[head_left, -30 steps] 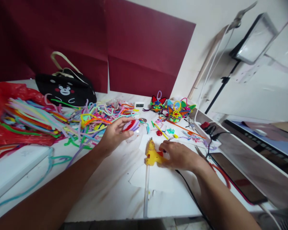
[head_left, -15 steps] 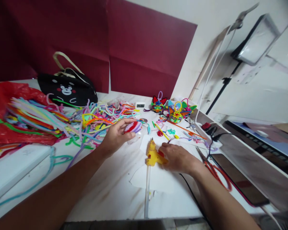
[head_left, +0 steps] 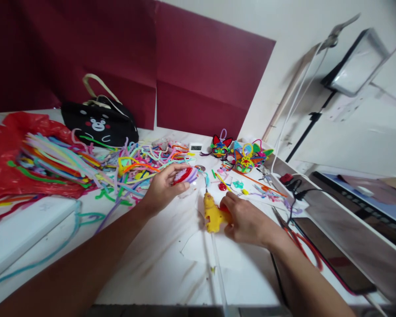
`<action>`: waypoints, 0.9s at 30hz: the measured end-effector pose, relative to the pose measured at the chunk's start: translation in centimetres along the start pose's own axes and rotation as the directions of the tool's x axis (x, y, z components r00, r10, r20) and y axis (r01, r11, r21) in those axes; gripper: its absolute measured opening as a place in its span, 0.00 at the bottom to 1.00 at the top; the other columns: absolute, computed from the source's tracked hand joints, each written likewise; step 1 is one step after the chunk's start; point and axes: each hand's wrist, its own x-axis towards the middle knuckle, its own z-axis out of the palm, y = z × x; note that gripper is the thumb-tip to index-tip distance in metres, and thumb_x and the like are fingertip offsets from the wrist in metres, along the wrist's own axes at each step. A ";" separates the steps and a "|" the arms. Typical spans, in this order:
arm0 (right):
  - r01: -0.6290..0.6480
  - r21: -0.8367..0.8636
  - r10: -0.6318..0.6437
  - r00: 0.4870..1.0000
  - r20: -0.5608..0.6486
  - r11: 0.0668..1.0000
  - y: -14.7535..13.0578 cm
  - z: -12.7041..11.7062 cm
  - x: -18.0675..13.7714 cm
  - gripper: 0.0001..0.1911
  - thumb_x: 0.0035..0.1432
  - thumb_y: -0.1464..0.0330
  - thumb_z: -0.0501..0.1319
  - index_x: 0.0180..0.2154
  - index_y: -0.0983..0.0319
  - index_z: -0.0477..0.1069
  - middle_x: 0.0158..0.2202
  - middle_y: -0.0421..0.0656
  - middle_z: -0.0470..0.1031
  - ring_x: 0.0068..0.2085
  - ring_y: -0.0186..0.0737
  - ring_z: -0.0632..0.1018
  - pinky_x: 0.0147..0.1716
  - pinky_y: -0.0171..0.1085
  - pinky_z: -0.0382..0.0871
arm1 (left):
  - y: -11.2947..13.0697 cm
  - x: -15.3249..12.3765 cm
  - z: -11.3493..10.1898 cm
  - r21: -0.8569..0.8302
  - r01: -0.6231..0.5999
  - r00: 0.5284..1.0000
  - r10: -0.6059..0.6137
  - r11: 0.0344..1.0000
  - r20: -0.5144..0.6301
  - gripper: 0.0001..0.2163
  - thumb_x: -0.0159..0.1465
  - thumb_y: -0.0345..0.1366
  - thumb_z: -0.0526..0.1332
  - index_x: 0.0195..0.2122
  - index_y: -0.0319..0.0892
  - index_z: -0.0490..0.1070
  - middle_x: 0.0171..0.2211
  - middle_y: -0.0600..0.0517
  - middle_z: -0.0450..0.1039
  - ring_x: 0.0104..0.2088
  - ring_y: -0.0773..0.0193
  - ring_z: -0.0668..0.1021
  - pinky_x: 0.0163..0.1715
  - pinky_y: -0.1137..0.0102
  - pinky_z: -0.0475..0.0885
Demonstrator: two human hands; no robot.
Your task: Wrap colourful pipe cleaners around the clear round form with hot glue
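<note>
My left hand [head_left: 163, 189] is closed around a small red, white and purple coiled pipe-cleaner piece [head_left: 185, 175], held just above the white table [head_left: 145, 264]. My right hand [head_left: 246, 218] grips a yellow hot glue gun [head_left: 213, 213], its nozzle pointing up towards the coiled piece and a clear glue stick [head_left: 218, 273] trailing back towards me. The gun is lifted slightly off a white paper sheet [head_left: 198, 248]. The two hands are about a hand's width apart.
A heap of coloured pipe cleaners [head_left: 86, 169] spills from a red plastic bag [head_left: 6, 149] at left. A black bear bag [head_left: 100, 125] stands behind. Finished colourful figures [head_left: 242, 156] sit at the back right, with red-handled scissors [head_left: 300, 242], a phone [head_left: 333, 255] and a power strip [head_left: 290, 180].
My right hand closed on the glue gun and tilted it up off the paper, swinging its nozzle towards the coiled piece. My left hand kept holding the piece in nearly the same place.
</note>
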 end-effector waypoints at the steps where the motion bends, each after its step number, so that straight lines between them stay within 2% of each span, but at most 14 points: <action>1: 0.024 0.040 -0.022 0.999 -0.035 0.999 0.1 -0.3 -0.4 0.16 0.45 0.73 0.60 0.40 0.65 0.69 0.43 0.50 0.71 0.37 0.45 0.75 0.33 0.39 0.64 | 0.0 0.0 0.0 -0.005 0.004 1.000 -0.004 1.000 -0.010 0.23 0.52 0.41 0.68 0.49 0.40 0.73 0.48 0.45 0.79 0.51 0.49 0.78 0.52 0.59 0.73; 5: 0.080 0.287 -0.041 0.989 -0.141 0.954 1.3 -1.4 -1.5 0.17 0.45 0.75 0.61 0.40 0.61 0.65 0.36 0.42 0.71 0.32 0.39 0.71 0.30 0.36 0.62 | 0.4 0.1 -0.1 0.001 0.019 0.996 -0.019 1.000 -0.086 0.23 0.51 0.41 0.69 0.48 0.39 0.73 0.47 0.44 0.79 0.50 0.48 0.78 0.52 0.58 0.73; 8: 0.126 0.549 -0.035 0.984 -0.173 0.826 2.3 -1.5 -1.9 0.17 0.49 0.72 0.64 0.42 0.59 0.63 0.31 0.37 0.69 0.29 0.36 0.70 0.26 0.33 0.60 | 0.5 0.2 -0.1 -0.008 0.035 0.995 -0.036 0.999 -0.089 0.24 0.51 0.41 0.68 0.49 0.38 0.72 0.46 0.43 0.79 0.49 0.48 0.79 0.51 0.58 0.73; 11: 0.221 0.692 -0.093 0.971 -0.218 0.687 2.6 -1.3 -1.9 0.17 0.51 0.69 0.66 0.43 0.59 0.65 0.36 0.40 0.70 0.29 0.34 0.71 0.26 0.32 0.61 | 0.4 0.1 0.0 -0.020 0.043 0.997 -0.044 0.999 -0.065 0.25 0.50 0.41 0.68 0.49 0.37 0.72 0.46 0.42 0.79 0.48 0.48 0.80 0.50 0.58 0.74; 14: 0.312 0.737 -0.147 0.948 -0.282 0.599 2.2 -1.3 -1.9 0.16 0.52 0.69 0.67 0.43 0.59 0.69 0.41 0.42 0.69 0.31 0.34 0.71 0.27 0.32 0.63 | 0.2 0.0 0.0 -0.026 0.023 0.999 -0.024 0.999 -0.032 0.26 0.51 0.41 0.69 0.49 0.37 0.72 0.46 0.42 0.79 0.48 0.48 0.80 0.49 0.59 0.74; 17: 0.352 0.763 -0.154 0.934 -0.321 0.543 1.7 -1.6 -1.8 0.15 0.50 0.67 0.68 0.41 0.59 0.71 0.39 0.42 0.70 0.31 0.34 0.71 0.28 0.32 0.63 | 0.1 -0.1 -0.1 -0.050 0.004 1.000 -0.004 0.999 0.001 0.25 0.50 0.41 0.70 0.49 0.37 0.72 0.46 0.43 0.79 0.47 0.49 0.80 0.47 0.61 0.75; 23: 0.288 0.854 -0.119 0.958 -0.262 0.434 1.6 -1.5 -1.9 0.19 0.50 0.56 0.70 0.38 0.60 0.71 0.32 0.41 0.69 0.27 0.33 0.67 0.23 0.32 0.60 | 0.4 -0.1 -0.1 -0.083 -0.011 0.998 0.016 0.996 0.053 0.26 0.50 0.40 0.70 0.50 0.37 0.71 0.47 0.43 0.78 0.47 0.50 0.81 0.45 0.64 0.76; 27: 0.249 0.884 -0.145 0.967 -0.208 0.396 2.3 -1.1 -1.9 0.20 0.50 0.55 0.71 0.40 0.59 0.72 0.33 0.41 0.67 0.28 0.33 0.66 0.23 0.32 0.58 | 0.7 -0.3 -0.1 -0.079 -0.019 0.997 0.024 0.997 0.071 0.25 0.50 0.40 0.70 0.49 0.38 0.71 0.49 0.42 0.78 0.49 0.49 0.80 0.47 0.63 0.76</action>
